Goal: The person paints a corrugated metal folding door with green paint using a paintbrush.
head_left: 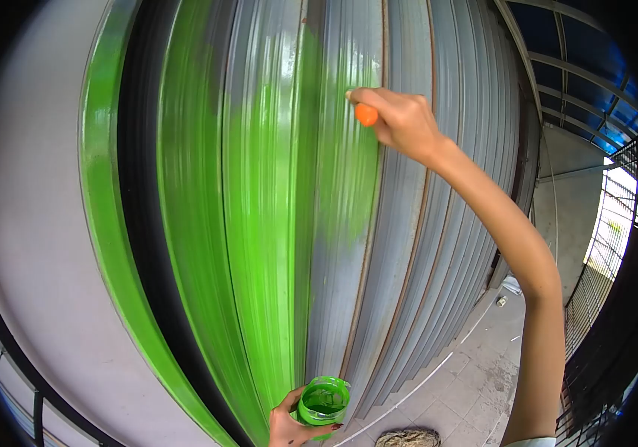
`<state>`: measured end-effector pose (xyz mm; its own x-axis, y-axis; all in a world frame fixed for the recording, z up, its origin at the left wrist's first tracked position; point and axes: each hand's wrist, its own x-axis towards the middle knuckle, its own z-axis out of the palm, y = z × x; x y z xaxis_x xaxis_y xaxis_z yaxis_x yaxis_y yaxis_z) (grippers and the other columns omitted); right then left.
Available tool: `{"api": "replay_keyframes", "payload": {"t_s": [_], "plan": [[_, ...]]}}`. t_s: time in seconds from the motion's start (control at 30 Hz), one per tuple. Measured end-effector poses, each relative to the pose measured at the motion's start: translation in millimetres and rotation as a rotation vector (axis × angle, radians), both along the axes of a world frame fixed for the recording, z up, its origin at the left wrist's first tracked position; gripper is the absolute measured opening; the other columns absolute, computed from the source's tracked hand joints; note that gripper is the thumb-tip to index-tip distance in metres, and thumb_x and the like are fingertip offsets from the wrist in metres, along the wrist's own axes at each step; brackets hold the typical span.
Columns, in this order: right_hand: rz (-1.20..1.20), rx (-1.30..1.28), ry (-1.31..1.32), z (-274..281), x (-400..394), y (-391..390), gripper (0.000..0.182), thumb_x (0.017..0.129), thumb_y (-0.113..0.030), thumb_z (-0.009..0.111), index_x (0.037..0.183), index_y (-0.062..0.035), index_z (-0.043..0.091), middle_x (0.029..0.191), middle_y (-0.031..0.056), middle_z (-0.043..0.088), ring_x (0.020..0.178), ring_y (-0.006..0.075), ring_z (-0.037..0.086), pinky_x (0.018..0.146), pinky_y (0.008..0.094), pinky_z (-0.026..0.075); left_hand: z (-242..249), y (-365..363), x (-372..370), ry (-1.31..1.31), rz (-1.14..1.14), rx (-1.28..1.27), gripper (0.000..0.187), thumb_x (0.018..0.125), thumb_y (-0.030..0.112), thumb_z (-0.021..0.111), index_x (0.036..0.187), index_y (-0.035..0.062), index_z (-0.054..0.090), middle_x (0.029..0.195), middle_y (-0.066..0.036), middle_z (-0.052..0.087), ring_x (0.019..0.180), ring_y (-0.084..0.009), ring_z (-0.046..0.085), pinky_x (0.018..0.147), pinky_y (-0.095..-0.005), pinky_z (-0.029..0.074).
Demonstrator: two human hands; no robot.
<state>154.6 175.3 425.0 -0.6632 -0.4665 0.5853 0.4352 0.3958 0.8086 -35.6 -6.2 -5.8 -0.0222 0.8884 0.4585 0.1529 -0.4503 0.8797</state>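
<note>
My right hand (402,123) is closed around the orange handle (366,115) of a paintbrush, raised against the ribbed metal shutter (334,313). The brush head is hidden behind my fingers. Bright green paint (267,216) covers the shutter's left panels and patches around the brush; grey metal with rusty seams shows to the right. Low in the view, my left hand (289,426) grips a clear container of green paint (325,398), its fingers wrapped around the side. Green streaks coat the container's inner wall.
A green-painted frame (103,186) and a white wall (36,194) stand left of the shutter. Below lies a tiled floor (445,387) with a coiled, frayed bundle (408,438). At the right are a metal grille (602,276) and a blue roof (587,67).
</note>
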Motion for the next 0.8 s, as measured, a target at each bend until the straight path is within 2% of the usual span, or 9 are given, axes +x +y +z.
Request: {"api": "replay_keyframes", "payload": {"t_s": [0.07, 0.2, 0.33, 0.43, 0.47, 0.6, 0.7, 0.77, 0.8], "plan": [[-0.109, -0.026, -0.019, -18, 1, 0, 0.019, 0.080, 0.003, 0.060, 0.090, -0.0129, 0.056, 0.084, 0.0034, 0.069, 0.053, 0.0171, 0.063, 0.038, 0.0266, 0.049, 1, -3, -4, 0.027, -0.002, -0.018, 0.089, 0.049, 0.027, 0.096, 0.121, -0.0080, 0.056, 0.107, -0.015, 0.069, 0.099, -0.0216, 0.068, 0.092, -0.0347, 0.052], [-0.164, 0.009, -0.153, -127, 3, 6, 0.015, 0.082, -0.013, 0.066, 0.091, -0.0127, 0.054, 0.095, 0.0143, 0.068, 0.073, 0.0223, 0.071, 0.049, 0.0244, 0.060, 6, -8, -16, 0.027, -0.011, -0.029, 0.090, 0.049, 0.026, 0.096, 0.122, -0.0088, 0.056, 0.108, -0.015, 0.069, 0.100, -0.0220, 0.067, 0.093, -0.0349, 0.052], [-0.076, -0.332, -0.394, -213, 10, -9, 0.017, 0.079, -0.001, 0.063, 0.089, -0.0123, 0.054, 0.100, 0.0081, 0.068, 0.069, 0.0192, 0.069, 0.045, 0.0266, 0.057, 1, -11, -27, 0.071, -0.011, -0.018, 0.091, 0.049, 0.026, 0.096, 0.122, -0.0093, 0.055, 0.109, -0.016, 0.069, 0.100, -0.0221, 0.067, 0.094, -0.0349, 0.052], [-0.221, -0.555, -0.445, -202, 6, -17, 0.024, 0.075, 0.006, 0.059, 0.089, -0.0121, 0.055, 0.092, 0.0036, 0.069, 0.058, 0.0174, 0.065, 0.039, 0.0289, 0.050, -3, -10, -33, 0.071, -0.032, 0.000, 0.090, 0.050, 0.027, 0.096, 0.122, -0.0091, 0.055, 0.109, -0.016, 0.069, 0.100, -0.0220, 0.067, 0.093, -0.0348, 0.052], [-0.170, -0.695, -0.331, -176, 4, -14, 0.031, 0.072, 0.011, 0.056, 0.093, -0.0121, 0.058, 0.078, 0.0024, 0.068, 0.050, 0.0177, 0.060, 0.035, 0.0296, 0.044, -3, -10, -34, 0.068, -0.043, 0.000, 0.090, 0.050, 0.027, 0.096, 0.122, -0.0090, 0.055, 0.109, -0.016, 0.069, 0.100, -0.0219, 0.067, 0.093, -0.0347, 0.052], [-0.105, -0.392, -0.095, -65, -2, -1, 0.029, 0.078, 0.008, 0.058, 0.099, -0.0118, 0.060, 0.068, 0.0044, 0.065, 0.047, 0.0182, 0.059, 0.037, 0.0303, 0.044, -7, -7, -38, 0.062, -0.072, -0.015, 0.088, 0.050, 0.026, 0.096, 0.121, -0.0084, 0.056, 0.108, -0.015, 0.069, 0.100, -0.0221, 0.068, 0.093, -0.0347, 0.052], [-0.099, -0.140, 0.052, -13, -6, -4, 0.029, 0.077, 0.006, 0.061, 0.100, -0.0108, 0.061, 0.079, 0.0050, 0.068, 0.053, 0.0192, 0.062, 0.042, 0.0306, 0.048, -8, -4, -37, 0.064, -0.093, -0.031, 0.087, 0.051, 0.026, 0.095, 0.120, -0.0079, 0.056, 0.107, -0.015, 0.069, 0.099, -0.0223, 0.068, 0.092, -0.0347, 0.053], [-0.191, -0.086, 0.153, -5, -5, -8, 0.033, 0.073, 0.008, 0.065, 0.102, -0.0090, 0.064, 0.093, 0.0063, 0.072, 0.065, 0.0215, 0.068, 0.049, 0.0293, 0.054, -13, -4, -39, 0.061, -0.096, -0.034, 0.086, 0.051, 0.027, 0.096, 0.120, -0.0077, 0.057, 0.106, -0.014, 0.069, 0.098, -0.0223, 0.068, 0.092, -0.0348, 0.053], [-0.113, -0.040, 0.088, -13, -6, 0, 0.034, 0.074, 0.009, 0.063, 0.101, -0.0107, 0.062, 0.097, 0.0052, 0.072, 0.067, 0.0192, 0.069, 0.045, 0.0281, 0.053, -14, -3, -41, 0.062, -0.102, -0.032, 0.086, 0.050, 0.027, 0.096, 0.119, -0.0077, 0.057, 0.106, -0.014, 0.069, 0.098, -0.0223, 0.068, 0.092, -0.0348, 0.053]]}}
